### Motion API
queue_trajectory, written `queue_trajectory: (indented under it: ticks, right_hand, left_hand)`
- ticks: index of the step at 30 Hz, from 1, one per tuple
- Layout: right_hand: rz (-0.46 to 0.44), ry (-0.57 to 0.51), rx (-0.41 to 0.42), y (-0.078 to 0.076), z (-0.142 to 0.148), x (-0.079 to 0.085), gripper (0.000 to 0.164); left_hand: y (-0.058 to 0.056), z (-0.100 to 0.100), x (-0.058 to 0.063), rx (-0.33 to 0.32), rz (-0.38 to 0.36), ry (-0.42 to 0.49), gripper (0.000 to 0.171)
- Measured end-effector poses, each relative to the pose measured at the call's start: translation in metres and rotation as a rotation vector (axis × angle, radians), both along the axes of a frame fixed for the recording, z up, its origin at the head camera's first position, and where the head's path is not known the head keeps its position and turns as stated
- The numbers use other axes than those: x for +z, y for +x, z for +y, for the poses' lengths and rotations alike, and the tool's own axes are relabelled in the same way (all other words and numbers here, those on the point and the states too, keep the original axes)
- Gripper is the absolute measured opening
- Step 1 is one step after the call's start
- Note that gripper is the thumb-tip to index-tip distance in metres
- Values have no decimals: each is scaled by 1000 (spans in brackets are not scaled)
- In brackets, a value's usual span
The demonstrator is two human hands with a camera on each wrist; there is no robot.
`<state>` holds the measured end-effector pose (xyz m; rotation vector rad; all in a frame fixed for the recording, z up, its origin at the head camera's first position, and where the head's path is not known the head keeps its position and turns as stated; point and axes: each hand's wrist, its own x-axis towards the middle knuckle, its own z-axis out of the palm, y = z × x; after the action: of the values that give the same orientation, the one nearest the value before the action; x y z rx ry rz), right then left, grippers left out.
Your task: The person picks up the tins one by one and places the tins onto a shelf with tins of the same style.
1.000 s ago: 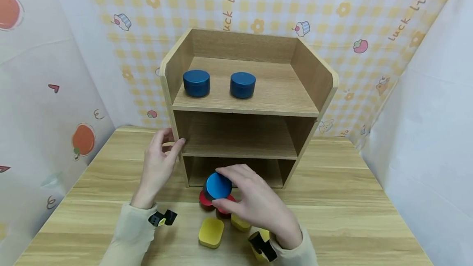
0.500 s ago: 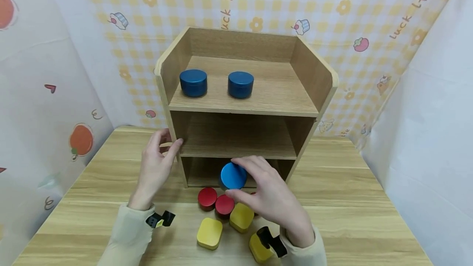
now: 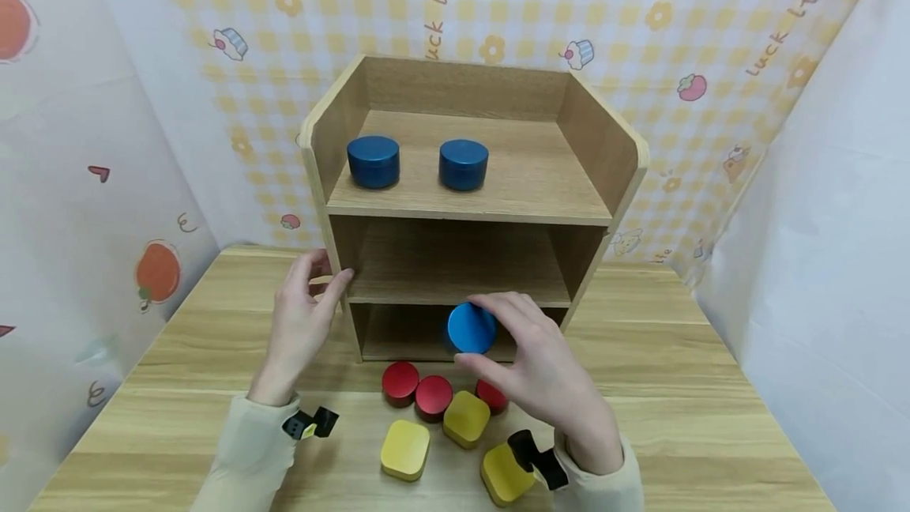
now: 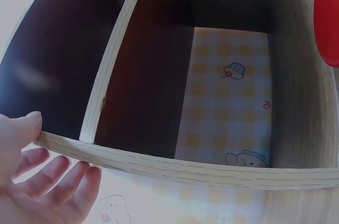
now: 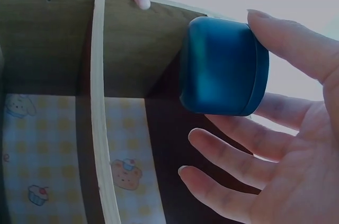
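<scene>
My right hand (image 3: 547,374) pinches a round blue tin (image 3: 471,329) between thumb and fingers, in front of the lowest compartment of a wooden shelf (image 3: 469,217). Up close in the right wrist view, the tin (image 5: 222,68) shows its lid seam, and the lower fingers spread away from it. With the thumb on the front edge and the fingers around the outer side, my left hand (image 3: 302,322) grips the shelf's left side panel (image 4: 201,173). Two more blue tins, the left one (image 3: 373,163) and the right one (image 3: 464,166), stand on the top board.
Before the shelf on the wooden table (image 3: 675,417) lie three red round tins, among them a left one (image 3: 400,382), and three yellow rounded-square tins, including a front-left one (image 3: 405,450). A checked cloth (image 3: 526,6) hangs behind the shelf.
My right hand has carried the blue tin rightward and up from over the red tins, uncovering the red and yellow tins below. My left hand stays on the shelf's side.
</scene>
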<state>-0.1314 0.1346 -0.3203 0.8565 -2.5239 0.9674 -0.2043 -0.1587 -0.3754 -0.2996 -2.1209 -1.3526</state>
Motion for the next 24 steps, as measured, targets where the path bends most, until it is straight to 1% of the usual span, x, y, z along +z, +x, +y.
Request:
queue_trajectory:
  ticks: [6,12,17,20,24]
  right_hand:
    - [38,-36,-11,1,5,3,60]
    - [78,-71,-13,1,12,7,61]
    - [135,-102,-34,-2,23,10,61]
    - [169,-107,-54,-3,29,13,61]
    - [190,-111,-67,-2,34,21,61]
  left_hand:
    - [0,-1,-1,-9,8,-5,28]
    - [-2,-1,-1,-5,16,-10,29]
    - [-1,-1,-1,-4,22,-20,29]
    - [-1,-1,-1,-3,23,-24,29]
    - [1,-1,0,-5,23,-27,30]
